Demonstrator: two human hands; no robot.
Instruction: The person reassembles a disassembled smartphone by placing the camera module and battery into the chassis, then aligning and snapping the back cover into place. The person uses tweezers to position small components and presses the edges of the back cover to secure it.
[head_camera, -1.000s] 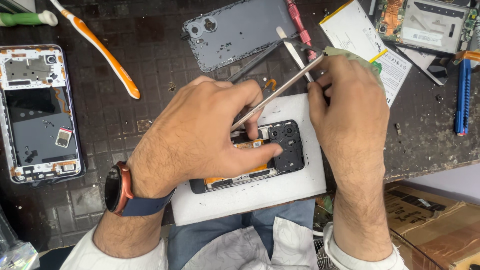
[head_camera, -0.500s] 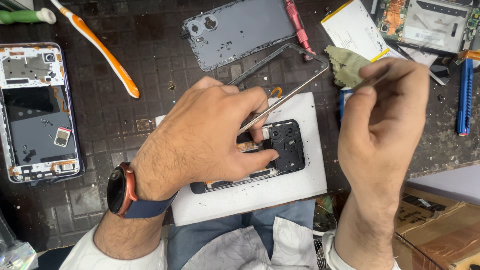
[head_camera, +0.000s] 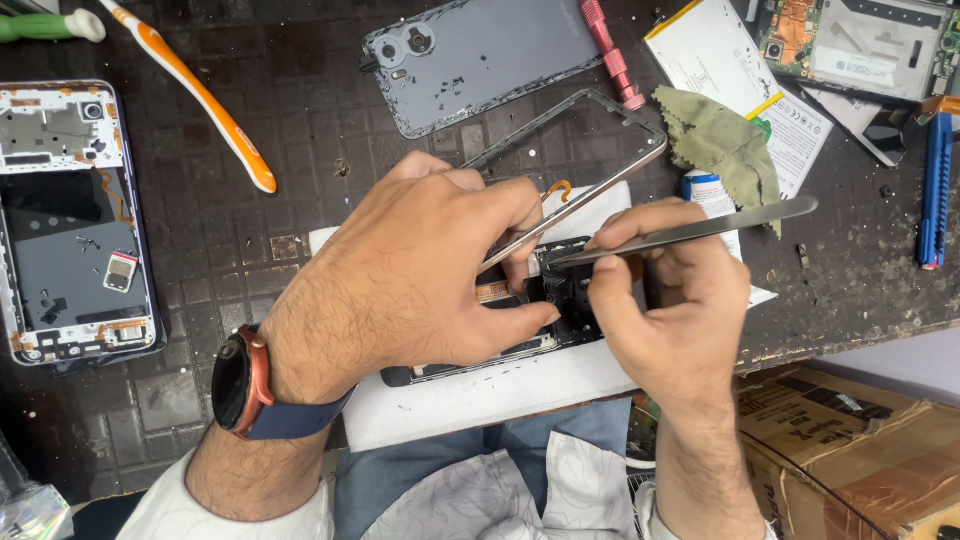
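Observation:
A dark, opened phone (head_camera: 572, 298) lies on a white pad (head_camera: 480, 400) at the table's front edge. My left hand (head_camera: 420, 290), with a watch on its wrist, lies over the phone and presses it down, thumb along its lower edge. In my right hand (head_camera: 670, 310) is a pair of metal tweezers (head_camera: 700, 228), gripped between thumb and fingers. Their tip touches the phone's upper end by the camera area. A thin metal phone frame (head_camera: 610, 185) lies just behind my left fingers. Most of the phone is hidden under my left hand.
A grey back cover (head_camera: 480, 60), pink screwdriver (head_camera: 610, 50) and orange toothbrush (head_camera: 200, 100) lie at the back. Another opened phone (head_camera: 70, 220) sits at the left. A green cloth (head_camera: 720, 140), blue tool (head_camera: 935, 190) and a circuit-board assembly (head_camera: 860, 45) are at the right, a cardboard box (head_camera: 850, 440) below.
My right hand lifted away to the right, then came back down, and the tweezers' tip now rests on the phone. My left hand stayed on the phone.

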